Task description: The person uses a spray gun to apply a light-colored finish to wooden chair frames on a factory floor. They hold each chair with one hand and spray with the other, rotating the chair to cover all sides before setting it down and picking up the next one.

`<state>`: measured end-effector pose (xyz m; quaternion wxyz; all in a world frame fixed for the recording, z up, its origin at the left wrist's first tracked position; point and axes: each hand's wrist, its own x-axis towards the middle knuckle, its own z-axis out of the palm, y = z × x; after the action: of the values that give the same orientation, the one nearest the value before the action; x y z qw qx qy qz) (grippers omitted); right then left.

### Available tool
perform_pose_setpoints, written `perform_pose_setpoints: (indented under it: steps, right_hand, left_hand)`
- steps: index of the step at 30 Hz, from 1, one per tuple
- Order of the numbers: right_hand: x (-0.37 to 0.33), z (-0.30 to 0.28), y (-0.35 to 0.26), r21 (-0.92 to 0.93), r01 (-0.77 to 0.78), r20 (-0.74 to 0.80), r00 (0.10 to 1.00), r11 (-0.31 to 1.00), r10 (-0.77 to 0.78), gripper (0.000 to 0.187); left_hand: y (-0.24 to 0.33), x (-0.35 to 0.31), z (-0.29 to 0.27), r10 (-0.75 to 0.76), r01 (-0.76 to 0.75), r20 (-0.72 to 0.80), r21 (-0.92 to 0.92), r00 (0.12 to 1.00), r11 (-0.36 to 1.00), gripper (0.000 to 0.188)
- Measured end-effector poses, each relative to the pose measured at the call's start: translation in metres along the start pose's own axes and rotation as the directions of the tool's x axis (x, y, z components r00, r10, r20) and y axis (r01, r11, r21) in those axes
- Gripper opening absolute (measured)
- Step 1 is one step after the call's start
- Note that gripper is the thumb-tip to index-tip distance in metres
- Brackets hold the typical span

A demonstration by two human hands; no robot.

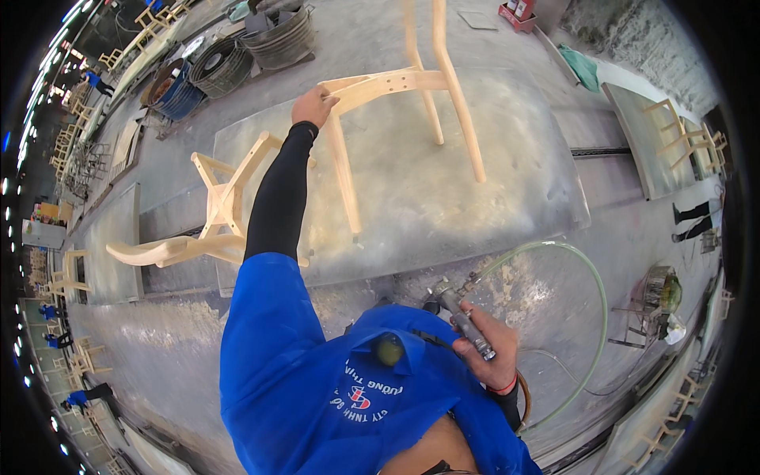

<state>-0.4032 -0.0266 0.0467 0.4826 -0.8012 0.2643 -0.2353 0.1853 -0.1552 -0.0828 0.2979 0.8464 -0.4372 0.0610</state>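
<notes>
At twelve o'clock, I note a broad, flat grey panel (507,214) with a blotched, worn surface. Over it, at the same bearing, is a pale wooden chair frame (412,80) with slender tapering legs (343,170); whether these touch the panel, I cannot tell. Toward half past nine, a second pale wooden frame with a crossed brace (224,204) shows at the panel's left edge, partly hidden by my black-sleeved forearm (281,198). At half past three, a translucent green hose (606,309) loops round to a silver metal spray gun (461,315) at half past four. My right hand (492,348) is curled about the gun's body. My left hand (313,109), at eleven o'clock, pinches the chair frame's left corner between thumb and fingers.
</notes>
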Motion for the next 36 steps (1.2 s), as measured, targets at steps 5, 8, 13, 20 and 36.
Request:
perform_pose_setpoints:
  steps: [5, 8, 13, 20, 36]
  right_hand:
    - [0.027, 0.024, -0.019, -0.12, 0.271, 0.034, 0.963, 0.955, -0.269, 0.063]
    - [0.042, 0.041, -0.022, -0.139, 0.301, 0.086, 0.953, 0.944, -0.291, 0.064]
    - [0.048, 0.078, -0.016, -0.209, 0.254, 0.156, 0.962, 0.944, -0.224, 0.059]
    - [0.041, 0.14, -0.005, -0.386, 0.121, 0.2, 0.979, 0.914, -0.045, 0.057]
    - [0.061, 0.125, -0.004, -0.301, 0.045, -0.191, 0.976, 0.953, -0.107, 0.056]
  left_hand:
    - [-0.003, 0.031, -0.017, -0.021, 0.015, 0.217, 0.032, 0.976, 0.999, 0.063]
    - [-0.004, 0.047, -0.024, -0.012, 0.023, 0.267, -0.039, 0.964, 0.999, 0.076]
    - [-0.009, 0.056, -0.021, -0.065, 0.097, 0.317, -0.087, 0.946, 0.991, 0.09]
    - [-0.026, 0.064, -0.018, -0.047, 0.09, 0.3, -0.128, 0.953, 0.988, 0.102]
    - [-0.004, 0.058, -0.018, 0.098, -0.077, 0.438, -0.065, 0.894, 0.995, 0.088]
